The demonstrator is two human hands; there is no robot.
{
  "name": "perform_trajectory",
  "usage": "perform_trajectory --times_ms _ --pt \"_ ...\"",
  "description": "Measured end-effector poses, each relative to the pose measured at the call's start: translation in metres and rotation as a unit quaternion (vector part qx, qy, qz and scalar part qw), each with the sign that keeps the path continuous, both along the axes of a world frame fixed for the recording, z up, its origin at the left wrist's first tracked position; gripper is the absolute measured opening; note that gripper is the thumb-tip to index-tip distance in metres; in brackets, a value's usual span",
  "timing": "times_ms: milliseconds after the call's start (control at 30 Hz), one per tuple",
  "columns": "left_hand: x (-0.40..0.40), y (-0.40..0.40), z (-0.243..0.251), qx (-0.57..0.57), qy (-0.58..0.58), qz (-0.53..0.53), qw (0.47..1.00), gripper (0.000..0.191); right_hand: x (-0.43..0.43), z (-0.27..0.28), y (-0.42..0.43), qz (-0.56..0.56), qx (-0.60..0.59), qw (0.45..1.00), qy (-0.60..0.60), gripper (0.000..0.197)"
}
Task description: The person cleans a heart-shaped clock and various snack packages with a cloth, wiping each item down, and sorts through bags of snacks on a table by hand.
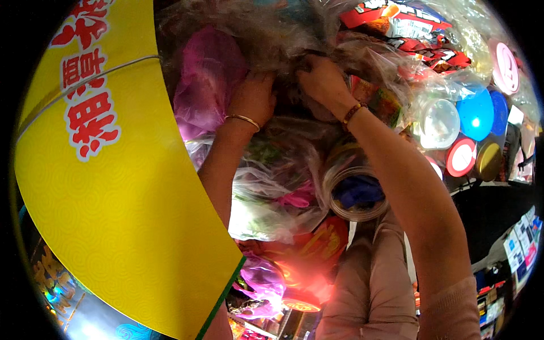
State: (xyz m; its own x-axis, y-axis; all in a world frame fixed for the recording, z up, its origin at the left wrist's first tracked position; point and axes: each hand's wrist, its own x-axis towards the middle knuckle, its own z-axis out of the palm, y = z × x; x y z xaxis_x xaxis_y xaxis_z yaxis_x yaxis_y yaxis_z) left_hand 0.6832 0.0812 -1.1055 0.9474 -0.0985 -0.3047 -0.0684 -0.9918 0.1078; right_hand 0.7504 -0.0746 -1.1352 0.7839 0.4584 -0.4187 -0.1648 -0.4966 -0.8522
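My left hand (pixel 255 100), with a thin bangle at the wrist, is beside a purple plastic bag (pixel 208 80). Its fingers are in shadow, so I cannot tell what they hold. Across a dark gap, my right hand (pixel 324 80), wearing a beaded bracelet (pixel 354 114), has its fingers curled on the edge of a crumpled clear plastic bag (pixel 272 40). Below both hands lies another clear plastic bag (pixel 276 170) with green and pink things inside. Under my right forearm, an open clear plastic jar (pixel 357 193) holds something dark blue.
A large yellow board (pixel 140 212) bearing red writing covers the left side. Lidded jars stand at right, including ones with a blue lid (pixel 476 112) and a red-rimmed lid (pixel 461 157). Red snack packets (pixel 442 53) lie top right. A red bag (pixel 314 250) sits by my legs (pixel 369 289).
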Motion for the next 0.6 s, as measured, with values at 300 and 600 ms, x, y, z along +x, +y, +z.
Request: perform_trajectory --times_ms 300,600 --pt "-0.018 0.006 -0.003 -0.056 -0.067 -0.012 0.996 0.024 -0.005 -0.008 -0.002 0.021 0.002 0.999 -0.036 0.035" --pt "-0.012 -0.003 -0.013 -0.057 0.158 0.021 0.986 0.022 -0.041 0.053 -0.07 -0.017 0.156 0.988 0.016 0.031"
